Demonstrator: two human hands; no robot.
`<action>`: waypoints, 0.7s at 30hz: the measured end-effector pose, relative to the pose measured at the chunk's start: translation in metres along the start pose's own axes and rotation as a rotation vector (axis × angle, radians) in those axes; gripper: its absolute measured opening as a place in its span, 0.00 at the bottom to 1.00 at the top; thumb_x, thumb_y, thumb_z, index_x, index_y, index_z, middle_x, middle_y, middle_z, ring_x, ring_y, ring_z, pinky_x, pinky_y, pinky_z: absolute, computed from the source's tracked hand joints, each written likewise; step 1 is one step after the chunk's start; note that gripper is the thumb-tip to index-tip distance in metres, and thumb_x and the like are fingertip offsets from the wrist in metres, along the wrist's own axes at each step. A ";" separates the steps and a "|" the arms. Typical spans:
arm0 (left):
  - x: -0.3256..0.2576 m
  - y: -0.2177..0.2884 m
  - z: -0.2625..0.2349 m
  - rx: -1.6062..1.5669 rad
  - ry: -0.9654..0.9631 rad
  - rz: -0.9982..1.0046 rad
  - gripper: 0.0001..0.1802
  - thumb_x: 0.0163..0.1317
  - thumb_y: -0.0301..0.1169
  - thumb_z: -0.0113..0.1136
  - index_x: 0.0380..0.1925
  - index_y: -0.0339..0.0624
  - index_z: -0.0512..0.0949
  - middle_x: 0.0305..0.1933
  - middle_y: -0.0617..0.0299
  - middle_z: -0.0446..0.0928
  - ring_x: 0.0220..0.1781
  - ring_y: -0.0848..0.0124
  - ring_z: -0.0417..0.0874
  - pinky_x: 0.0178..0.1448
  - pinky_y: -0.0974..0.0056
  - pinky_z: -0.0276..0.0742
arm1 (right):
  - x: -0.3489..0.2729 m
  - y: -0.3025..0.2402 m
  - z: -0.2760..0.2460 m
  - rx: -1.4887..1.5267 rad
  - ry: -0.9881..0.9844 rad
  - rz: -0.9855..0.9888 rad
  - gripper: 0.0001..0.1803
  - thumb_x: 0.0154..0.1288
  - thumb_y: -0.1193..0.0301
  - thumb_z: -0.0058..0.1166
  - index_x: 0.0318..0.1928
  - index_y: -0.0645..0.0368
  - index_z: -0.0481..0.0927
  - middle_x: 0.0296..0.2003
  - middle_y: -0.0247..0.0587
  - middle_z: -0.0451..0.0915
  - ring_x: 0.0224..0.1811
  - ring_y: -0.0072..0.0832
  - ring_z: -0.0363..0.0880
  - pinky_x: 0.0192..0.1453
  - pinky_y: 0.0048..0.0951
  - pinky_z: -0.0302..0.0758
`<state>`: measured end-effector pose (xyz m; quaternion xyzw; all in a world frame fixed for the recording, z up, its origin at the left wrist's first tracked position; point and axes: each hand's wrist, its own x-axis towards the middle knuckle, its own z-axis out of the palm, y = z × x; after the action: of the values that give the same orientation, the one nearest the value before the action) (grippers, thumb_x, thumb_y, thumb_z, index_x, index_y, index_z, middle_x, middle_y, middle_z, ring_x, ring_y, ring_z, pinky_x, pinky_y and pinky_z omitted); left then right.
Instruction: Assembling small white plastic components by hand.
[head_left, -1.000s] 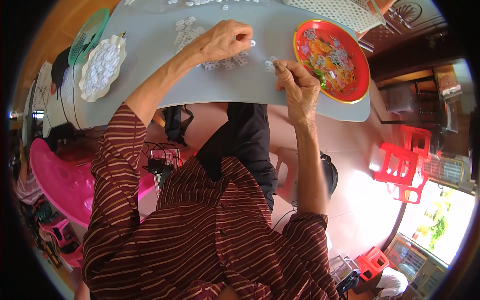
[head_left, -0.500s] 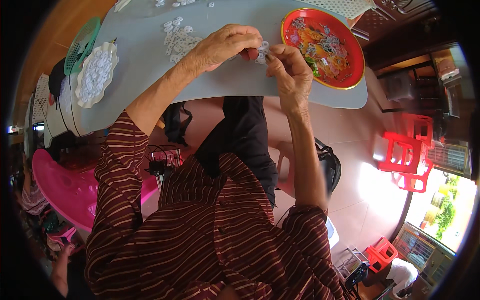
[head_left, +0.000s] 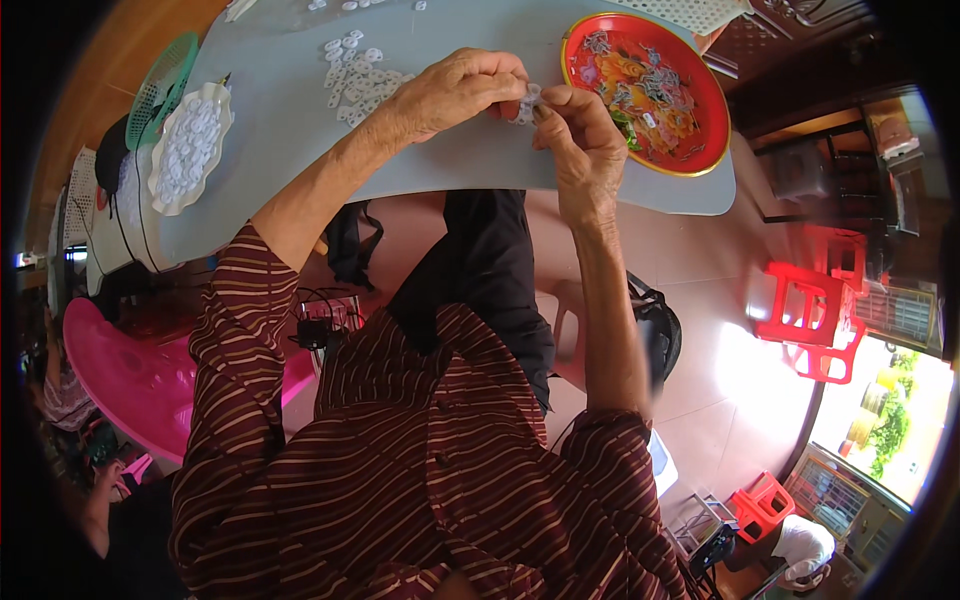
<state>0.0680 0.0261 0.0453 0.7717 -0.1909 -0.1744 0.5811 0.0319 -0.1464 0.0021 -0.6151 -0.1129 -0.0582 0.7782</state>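
Over the grey-blue table [head_left: 270,110], both hands meet near its front edge. My left hand [head_left: 455,95] is closed, thumb and fingers pinching a small white plastic piece [head_left: 532,92] with a round hole. Facing it is my right hand [head_left: 582,130], its thumb and forefinger pressed together at the same piece; whatever tiny part they hold is hidden. A spread of similar white pieces [head_left: 365,88] lies left of my left hand. Beside my right hand stands a red round tray [head_left: 722,120] with a flower pattern and gold rim, holding many small metal parts [head_left: 645,95].
A scalloped white dish [head_left: 160,195] full of white pieces sits at the left, beside a green mesh basket [head_left: 150,110]. Below are a pink chair [head_left: 110,370] and a black bag [head_left: 655,335]. Red stools [head_left: 810,305] stand right. Other people [head_left: 800,545] show at the lower edges.
Both hands stay together at nearly the same spot, with only slight finger movement around the white piece. The view has shifted a little.
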 end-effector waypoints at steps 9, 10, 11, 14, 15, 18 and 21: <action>0.000 0.001 0.000 -0.012 0.022 0.011 0.13 0.63 0.36 0.49 0.31 0.37 0.77 0.26 0.64 0.76 0.32 0.76 0.74 0.40 0.70 0.70 | -0.001 -0.001 0.000 -0.028 0.024 -0.014 0.06 0.63 0.77 0.55 0.40 0.62 0.77 0.30 0.29 0.78 0.29 0.13 0.72 0.35 0.16 0.72; 0.000 0.001 0.000 0.034 0.030 0.007 0.13 0.63 0.36 0.49 0.31 0.37 0.77 0.26 0.64 0.76 0.31 0.76 0.74 0.40 0.70 0.70 | -0.001 -0.002 0.000 -0.039 0.025 -0.017 0.06 0.63 0.77 0.55 0.40 0.62 0.77 0.30 0.29 0.78 0.29 0.13 0.72 0.35 0.17 0.72; 0.001 -0.001 0.000 0.034 0.029 0.006 0.13 0.63 0.36 0.49 0.31 0.37 0.77 0.26 0.64 0.76 0.31 0.76 0.74 0.40 0.70 0.70 | -0.001 -0.001 0.000 -0.039 0.026 -0.015 0.06 0.63 0.77 0.55 0.40 0.62 0.77 0.30 0.29 0.78 0.29 0.13 0.72 0.35 0.17 0.72; 0.002 -0.003 0.001 0.122 -0.005 0.052 0.15 0.64 0.38 0.49 0.35 0.36 0.75 0.27 0.66 0.73 0.33 0.77 0.73 0.40 0.72 0.68 | -0.001 0.000 0.000 -0.029 0.015 0.000 0.08 0.63 0.78 0.53 0.43 0.64 0.76 0.30 0.32 0.77 0.28 0.16 0.72 0.35 0.18 0.70; 0.002 0.003 0.001 0.175 -0.022 0.071 0.16 0.65 0.38 0.49 0.35 0.35 0.75 0.27 0.65 0.73 0.32 0.77 0.73 0.40 0.71 0.69 | -0.002 -0.001 0.000 -0.028 0.025 -0.008 0.08 0.63 0.78 0.53 0.43 0.64 0.76 0.30 0.32 0.77 0.28 0.16 0.72 0.35 0.18 0.71; 0.004 0.004 0.004 0.235 -0.022 0.106 0.16 0.65 0.39 0.48 0.35 0.34 0.75 0.26 0.64 0.74 0.31 0.76 0.74 0.40 0.70 0.70 | -0.002 0.001 -0.001 -0.006 0.050 -0.024 0.08 0.63 0.78 0.53 0.43 0.64 0.76 0.30 0.33 0.78 0.28 0.16 0.72 0.35 0.18 0.71; 0.002 -0.004 0.008 0.214 0.029 0.142 0.16 0.66 0.38 0.48 0.34 0.35 0.75 0.24 0.62 0.74 0.28 0.75 0.74 0.36 0.69 0.70 | -0.002 0.001 0.000 0.001 0.068 -0.038 0.09 0.64 0.77 0.54 0.44 0.64 0.76 0.31 0.33 0.78 0.28 0.17 0.73 0.35 0.18 0.71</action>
<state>0.0663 0.0196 0.0391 0.8164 -0.2540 -0.1001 0.5089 0.0298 -0.1459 0.0008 -0.6099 -0.0981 -0.0936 0.7808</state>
